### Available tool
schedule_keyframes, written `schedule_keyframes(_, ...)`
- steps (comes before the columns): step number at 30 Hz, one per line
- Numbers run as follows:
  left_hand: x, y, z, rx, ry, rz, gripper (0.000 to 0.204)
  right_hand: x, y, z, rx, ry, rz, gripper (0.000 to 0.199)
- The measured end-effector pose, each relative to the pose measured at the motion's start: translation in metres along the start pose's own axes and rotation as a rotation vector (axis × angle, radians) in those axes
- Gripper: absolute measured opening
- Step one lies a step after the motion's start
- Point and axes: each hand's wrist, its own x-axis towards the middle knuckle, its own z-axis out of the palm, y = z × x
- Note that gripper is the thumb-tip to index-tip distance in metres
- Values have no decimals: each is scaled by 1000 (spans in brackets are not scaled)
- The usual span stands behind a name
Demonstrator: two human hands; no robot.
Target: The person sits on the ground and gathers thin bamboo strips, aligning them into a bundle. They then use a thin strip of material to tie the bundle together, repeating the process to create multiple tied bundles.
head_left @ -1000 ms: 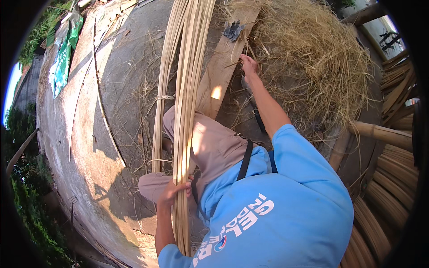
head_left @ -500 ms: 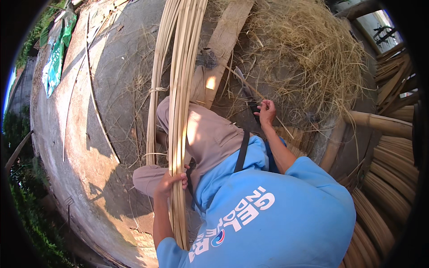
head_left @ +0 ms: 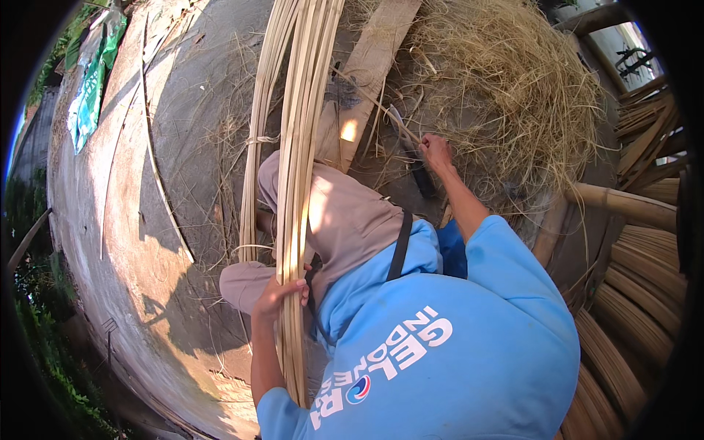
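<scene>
Working remotely, I am gripping a bundle of strips (head_left: pixel 299 147) with the left hand (head_left: pixel 281 292), its fingers clamping around the near part; the bundle is running just left of the board (head_left: pixel 389 33). Right of the board, the right hand (head_left: pixel 438 152) is pinching a thin stick (head_left: pixel 378 105) between its fingers, and I am seeing its far end crossing over the board. A knife (head_left: pixel 422 177) is lying near that hand, right of the board's near end, while a heap of straw (head_left: pixel 506 81) is spreading along the board's right side
</scene>
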Motion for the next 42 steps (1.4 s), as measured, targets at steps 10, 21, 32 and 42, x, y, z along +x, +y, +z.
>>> schedule_keyframes(10,6,-21,-10,271,265,374,82,5,41,-215,174,657,-96,24)
schedule_keyframes(21,12,7,-14,513,491,431,59,-27,1,-139,390,488,-97,21)
schedule_keyframes(32,23,114,58,1204,921,1321,45,-59,-198,-171,750,-461,-382,31)
schedule_keyframes(42,4,154,77,1087,600,1193,28,-72,-251,-143,1329,-1439,-343,55)
